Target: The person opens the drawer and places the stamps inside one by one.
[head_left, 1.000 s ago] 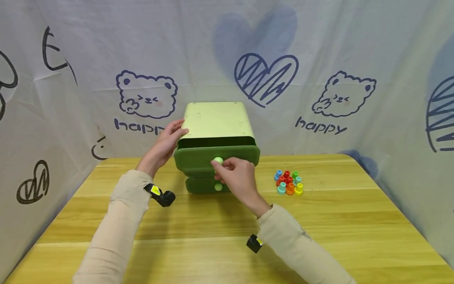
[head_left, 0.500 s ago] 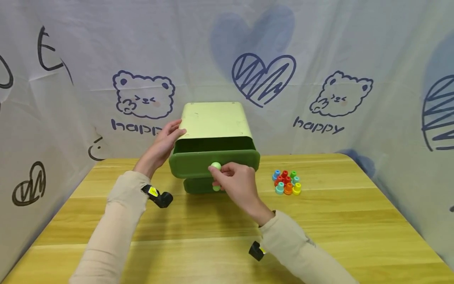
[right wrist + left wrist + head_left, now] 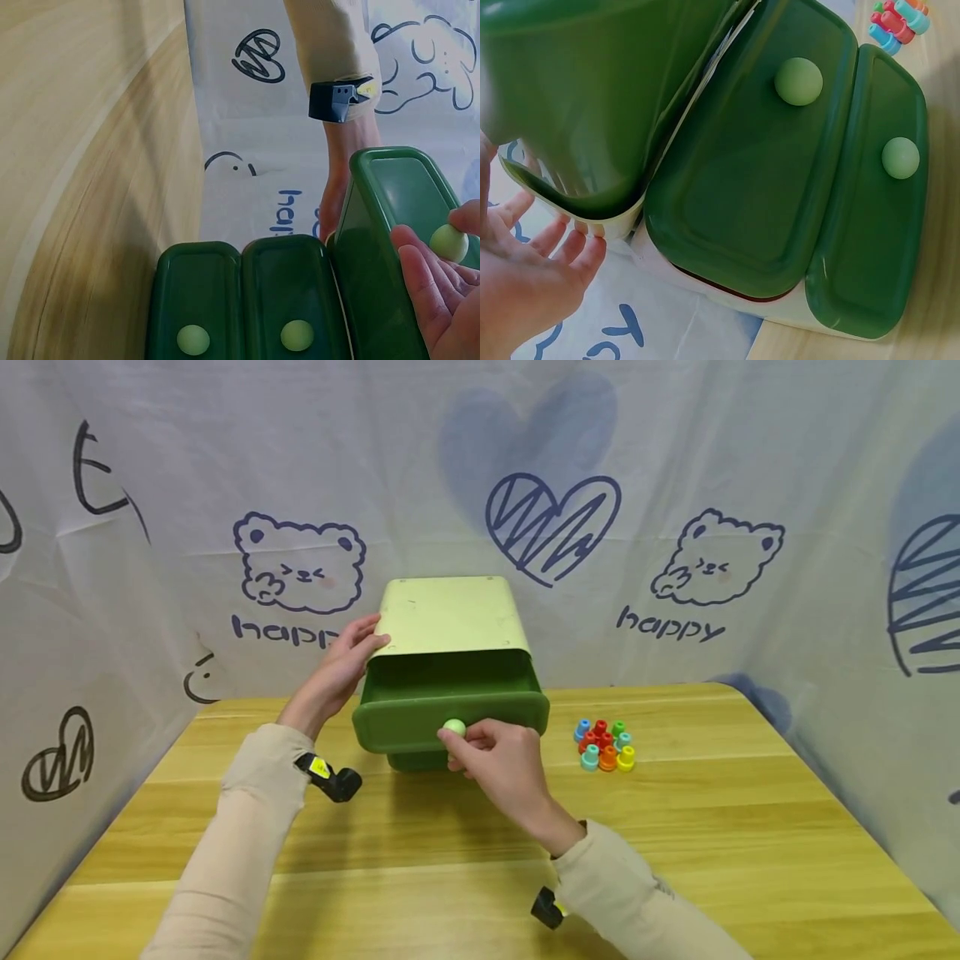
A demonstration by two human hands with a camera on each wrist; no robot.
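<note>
A small cabinet (image 3: 453,614) with a pale yellow-green shell stands on the table, its top drawer (image 3: 397,727) pulled well out. The drawer's green inside shows nothing in it in the head view. My right hand (image 3: 506,764) pinches the round light-green knob (image 3: 453,727) between thumb and fingers. On the cabinet's left upper edge rests my left hand (image 3: 341,660), thumb on top and fingers along the side wall. Below, the middle drawer (image 3: 735,180) and bottom drawer (image 3: 870,225) are closed, each with a round knob, in the left wrist view.
Several small coloured pegs (image 3: 606,747) in blue, red, green, orange, yellow and teal stand grouped to the right of the cabinet. Behind the wooden table (image 3: 712,827) hangs a white curtain (image 3: 420,460) with bear and heart drawings.
The top drawer has slid farther out toward me, its front tipping lower, with my right hand keeping hold of the knob. My left hand stays on the cabinet's edge.
</note>
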